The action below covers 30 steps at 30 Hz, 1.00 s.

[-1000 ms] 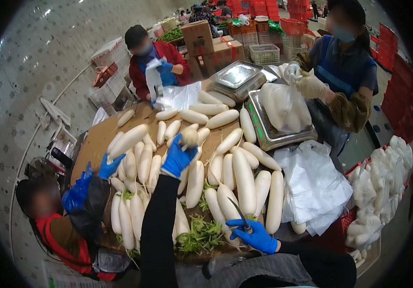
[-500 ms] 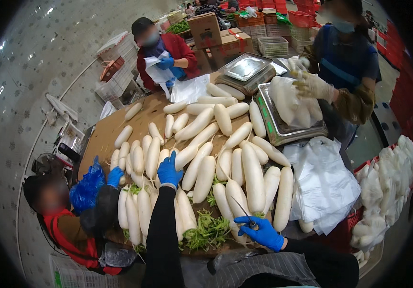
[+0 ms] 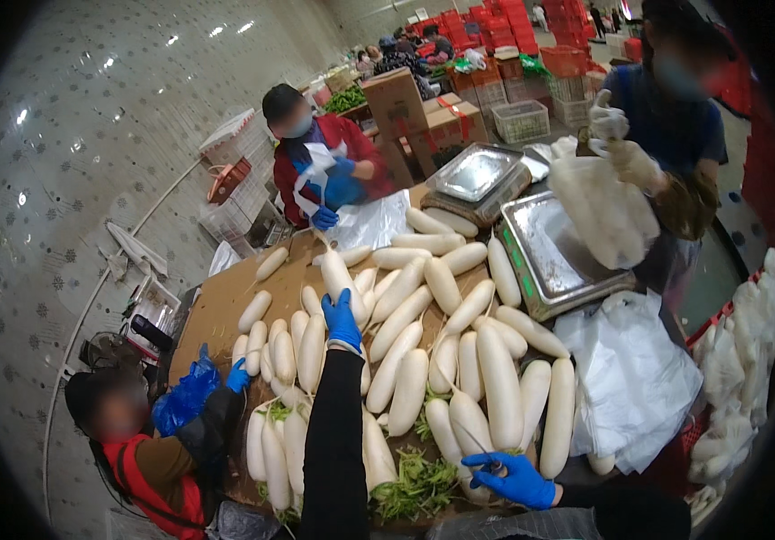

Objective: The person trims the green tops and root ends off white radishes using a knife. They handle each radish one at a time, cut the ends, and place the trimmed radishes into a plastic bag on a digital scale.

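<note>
My left hand (image 3: 342, 322), in a blue glove, reaches over the pile and is closed around the lower part of a white daikon radish (image 3: 341, 274). The radish's thin root tip points away from me. Low on the right, my blue-gloved right hand (image 3: 515, 480) grips a small knife (image 3: 497, 467) by its handle, its narrow blade slanting up and left over the radishes. Several more daikons (image 3: 499, 387) cover the table around both hands. Cut green leaves (image 3: 416, 486) lie between my forearms.
White plastic bags (image 3: 626, 360) are stacked to the right. Two scales (image 3: 554, 243) stand at the far right, where a co-worker (image 3: 675, 135) holds a bagged load. Another co-worker (image 3: 333, 162) handles bags at the far side. A third (image 3: 149, 450) sits at the left by a blue bag (image 3: 188, 396).
My left hand has moved farther out and now holds a daikon tilted up from the pile. The right co-worker has lifted the bag off the scale. The view has shifted.
</note>
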Motion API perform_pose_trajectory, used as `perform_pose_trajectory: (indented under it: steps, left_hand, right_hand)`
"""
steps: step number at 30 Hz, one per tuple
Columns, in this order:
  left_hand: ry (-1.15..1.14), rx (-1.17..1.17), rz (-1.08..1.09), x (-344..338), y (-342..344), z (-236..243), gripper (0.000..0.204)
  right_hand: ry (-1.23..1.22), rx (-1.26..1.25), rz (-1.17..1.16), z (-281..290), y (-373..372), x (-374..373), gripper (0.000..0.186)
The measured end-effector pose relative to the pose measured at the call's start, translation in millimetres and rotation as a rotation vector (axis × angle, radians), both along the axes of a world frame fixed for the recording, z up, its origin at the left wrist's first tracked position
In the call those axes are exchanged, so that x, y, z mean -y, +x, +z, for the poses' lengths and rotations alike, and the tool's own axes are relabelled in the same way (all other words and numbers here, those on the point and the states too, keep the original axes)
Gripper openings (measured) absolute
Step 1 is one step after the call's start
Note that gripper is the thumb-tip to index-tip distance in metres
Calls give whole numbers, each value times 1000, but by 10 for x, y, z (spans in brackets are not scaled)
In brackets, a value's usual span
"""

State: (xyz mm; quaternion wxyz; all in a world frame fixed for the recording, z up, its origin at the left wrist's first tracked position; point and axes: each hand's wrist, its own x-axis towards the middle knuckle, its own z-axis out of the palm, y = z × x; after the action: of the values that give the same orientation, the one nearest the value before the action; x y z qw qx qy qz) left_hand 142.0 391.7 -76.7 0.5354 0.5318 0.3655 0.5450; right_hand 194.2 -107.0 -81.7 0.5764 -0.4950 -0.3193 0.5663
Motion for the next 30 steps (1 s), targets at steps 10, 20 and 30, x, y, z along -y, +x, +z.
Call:
perform_pose_trajectory:
  steps: [10, 20, 30]
  left_hand:
    - [53, -364, -342, 892, -58, -176, 47]
    - [444, -1437, -217, 2405, -1056, -742, 92]
    - [-45, -801, -555, 1770, -1201, -769, 73]
  right_hand:
    - [14, 46, -38, 176, 48, -2, 32]
    - [114, 117, -185, -93, 132, -10, 27]
    - [76, 109, -96, 88, 41, -28, 28]
